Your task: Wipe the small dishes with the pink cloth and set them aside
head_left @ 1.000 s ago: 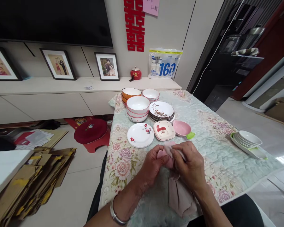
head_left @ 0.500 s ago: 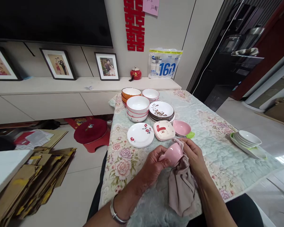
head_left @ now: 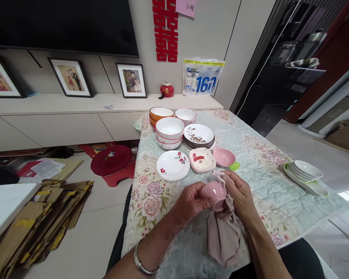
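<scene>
My left hand point(head_left: 194, 199) grips a small pink bowl point(head_left: 213, 193) by its left side, above the near part of the table. My right hand point(head_left: 239, 193) is closed on a grey-brown cloth point(head_left: 224, 236), pressed to the bowl's right rim; the rest of the cloth hangs down below. Just beyond my hands lie a square cream dish point(head_left: 202, 159) with a red figure, a pink bowl point(head_left: 223, 157) with a green leaf-shaped tab, and white plates point(head_left: 172, 166) with red flowers.
Behind stand stacked white bowls point(head_left: 170, 128), orange bowls point(head_left: 161, 113) and brown-patterned plates point(head_left: 199, 134). Small white dishes point(head_left: 307, 170) sit at the table's right. A red stool point(head_left: 111, 161) and flattened cardboard point(head_left: 46, 217) are on the floor at the left.
The pink bowl in my left hand has turned, showing more of its rounded side. My right hand and the cloth have shifted slightly around its right edge.
</scene>
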The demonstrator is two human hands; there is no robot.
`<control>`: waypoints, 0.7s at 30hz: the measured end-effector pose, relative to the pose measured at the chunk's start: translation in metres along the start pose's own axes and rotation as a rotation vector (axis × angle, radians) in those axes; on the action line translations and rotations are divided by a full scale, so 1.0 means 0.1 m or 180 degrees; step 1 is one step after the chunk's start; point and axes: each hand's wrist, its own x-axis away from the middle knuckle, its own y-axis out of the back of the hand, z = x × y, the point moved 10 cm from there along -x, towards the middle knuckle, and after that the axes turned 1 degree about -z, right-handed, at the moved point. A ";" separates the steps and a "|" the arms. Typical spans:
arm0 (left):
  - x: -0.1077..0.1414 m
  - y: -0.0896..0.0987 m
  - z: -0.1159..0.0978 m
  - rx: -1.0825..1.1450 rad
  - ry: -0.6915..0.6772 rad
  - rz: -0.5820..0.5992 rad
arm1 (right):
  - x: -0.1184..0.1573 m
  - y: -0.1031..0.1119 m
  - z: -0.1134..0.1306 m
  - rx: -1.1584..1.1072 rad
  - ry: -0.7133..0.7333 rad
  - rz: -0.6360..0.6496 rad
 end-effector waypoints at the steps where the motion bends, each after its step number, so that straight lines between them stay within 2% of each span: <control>1: 0.00 0.00 0.00 -0.0074 -0.0007 0.0011 | 0.00 0.00 0.06 0.0196 0.0188 -0.0018; 4: 0.00 0.00 -0.03 -0.0221 -0.0071 -0.0033 | 0.06 -0.08 0.27 0.0747 0.0798 -0.0008; 8: 0.00 0.00 -0.09 -0.0157 -0.0212 -0.0120 | 0.27 -0.35 0.56 0.1442 0.1796 0.0187; 11: 0.00 -0.01 -0.10 -0.0083 -0.0255 -0.0127 | 0.37 -0.47 0.64 0.1756 0.2178 0.0249; 13: 0.00 0.00 -0.09 -0.0142 -0.0232 -0.0161 | 0.32 -0.43 0.59 0.1643 0.2006 0.0237; 18: 0.01 0.05 -0.02 -0.0110 -0.0117 -0.0246 | 0.05 -0.08 0.25 0.0702 0.0799 -0.0154; 21: 0.00 0.05 -0.03 0.0184 -0.0184 -0.0248 | 0.00 0.03 0.19 0.0555 0.0480 -0.0321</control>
